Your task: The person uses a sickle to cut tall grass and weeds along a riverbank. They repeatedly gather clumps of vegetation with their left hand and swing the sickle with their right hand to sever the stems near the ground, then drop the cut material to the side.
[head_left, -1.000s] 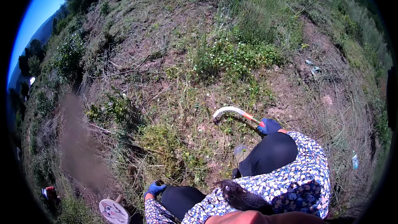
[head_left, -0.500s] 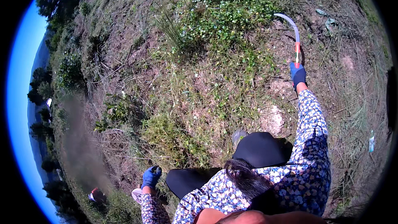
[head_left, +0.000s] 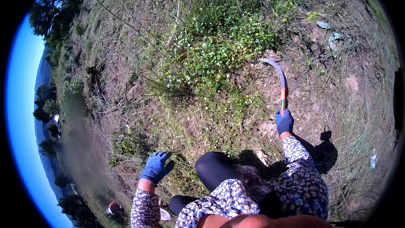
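In a blue work glove, my right hand (head_left: 285, 121) is closed around the handle of a sickle (head_left: 282, 78). Its curved grey blade arcs up and to the left, the tip by the edge of a patch of leafy green weeds (head_left: 223, 55). The handle is orange-red with a dark band. My left hand (head_left: 156, 168), gloved in blue too, hangs at the lower left over low grass with its fingers apart and nothing in it. Both forearms wear flowered sleeves.
My bent knee (head_left: 215, 171) in dark trousers is between the hands. A crumpled grey-green scrap (head_left: 335, 39) lies at the upper right, and a pale wrapper (head_left: 373, 159) at the right. A small bush (head_left: 126, 143) grows left of centre. Another person (head_left: 114, 208) shows far off at the lower left.
My right hand has drawn the sickle nearer and to the left. The left hand has risen and its curled fingers have spread. My legs have shifted, and the weed patch sits lower in view.
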Demonstrator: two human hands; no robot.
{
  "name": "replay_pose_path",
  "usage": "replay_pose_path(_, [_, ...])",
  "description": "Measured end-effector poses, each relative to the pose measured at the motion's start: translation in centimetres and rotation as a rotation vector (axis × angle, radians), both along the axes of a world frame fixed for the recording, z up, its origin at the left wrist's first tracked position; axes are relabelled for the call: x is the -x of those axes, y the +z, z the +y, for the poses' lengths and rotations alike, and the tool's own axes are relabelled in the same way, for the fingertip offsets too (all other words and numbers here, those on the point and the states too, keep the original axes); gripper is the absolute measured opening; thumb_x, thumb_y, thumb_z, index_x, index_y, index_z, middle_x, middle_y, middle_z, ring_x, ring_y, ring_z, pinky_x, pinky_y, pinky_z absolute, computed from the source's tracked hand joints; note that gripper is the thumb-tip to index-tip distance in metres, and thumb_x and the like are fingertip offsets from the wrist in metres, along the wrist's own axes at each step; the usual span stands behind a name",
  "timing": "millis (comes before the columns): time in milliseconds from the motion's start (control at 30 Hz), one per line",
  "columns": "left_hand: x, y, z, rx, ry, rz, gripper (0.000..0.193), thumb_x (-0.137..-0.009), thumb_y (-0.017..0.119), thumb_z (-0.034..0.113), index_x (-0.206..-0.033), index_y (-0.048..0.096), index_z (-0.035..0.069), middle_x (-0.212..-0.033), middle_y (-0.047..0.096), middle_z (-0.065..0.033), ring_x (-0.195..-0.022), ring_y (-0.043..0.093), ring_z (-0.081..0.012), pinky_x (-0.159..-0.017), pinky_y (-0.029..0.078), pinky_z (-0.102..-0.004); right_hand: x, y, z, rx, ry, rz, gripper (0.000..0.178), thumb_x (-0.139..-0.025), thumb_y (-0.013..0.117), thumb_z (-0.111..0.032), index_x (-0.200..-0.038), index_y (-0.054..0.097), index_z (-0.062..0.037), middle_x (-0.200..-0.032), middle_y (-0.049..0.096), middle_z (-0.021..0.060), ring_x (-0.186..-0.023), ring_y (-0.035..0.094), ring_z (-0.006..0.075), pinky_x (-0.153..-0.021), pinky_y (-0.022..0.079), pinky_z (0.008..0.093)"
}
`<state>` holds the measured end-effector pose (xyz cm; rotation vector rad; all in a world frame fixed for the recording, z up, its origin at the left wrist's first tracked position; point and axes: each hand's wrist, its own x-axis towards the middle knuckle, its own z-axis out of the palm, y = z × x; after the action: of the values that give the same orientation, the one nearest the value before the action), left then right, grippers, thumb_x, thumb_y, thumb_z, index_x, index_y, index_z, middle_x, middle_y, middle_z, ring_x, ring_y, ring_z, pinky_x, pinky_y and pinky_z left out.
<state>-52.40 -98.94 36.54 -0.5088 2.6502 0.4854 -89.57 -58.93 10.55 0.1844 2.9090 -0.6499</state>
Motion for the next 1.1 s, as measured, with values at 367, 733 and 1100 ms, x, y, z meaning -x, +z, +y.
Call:
replay_pose_path(367, [17.3,6.3,-3.9,0.099,-0.203,-0.034,0.04,-0.085,0.064,0.03,-0.119,0.06,0.008,-0.117,0.061,-0.0136,-0.111,0.056,-0.0319,-0.093,0.045,-0.0432,-0.1,-0.6,-0.8,-0.074,0.048,0.108,0.026,-0.079,0.072,-0.031,-0.082,0.061,-0.0078,-0.071,0.065,0.0165,-0.064,0.065,0.0361,-0.056,0.05,0.0456])
replay_pose_path(733, [44.3,-13.0,1.3,0.11,-0.814,0.37,0.051,-0.088,0.06,0.035,-0.133,0.05,0.013,-0.143,0.044,-0.0132,-0.134,0.039,-0.032,-0.108,0.033,-0.0464,0.1,0.6,-2.1,0.012,0.001,0.117,0.028,-0.077,0.074,-0.029,-0.085,0.06,-0.0055,-0.069,0.062,0.0184,-0.063,0.061,0.0397,-0.056,0.048,0.0462])
replay_pose_path(1100, [53.1,-23.4,-6.8,0.12,-0.406,0.783,0.053,-0.082,0.055,0.026,-0.133,0.051,0.009,-0.14,0.048,-0.0138,-0.129,0.042,-0.036,-0.108,0.031,-0.0497,-0.9,0.9,-1.5,0.204,-0.141,-0.278,0.029,-0.086,0.065,-0.023,-0.107,0.059,-0.0032,-0.081,0.064,0.0207,-0.076,0.064,0.0402,-0.063,0.05,0.045])
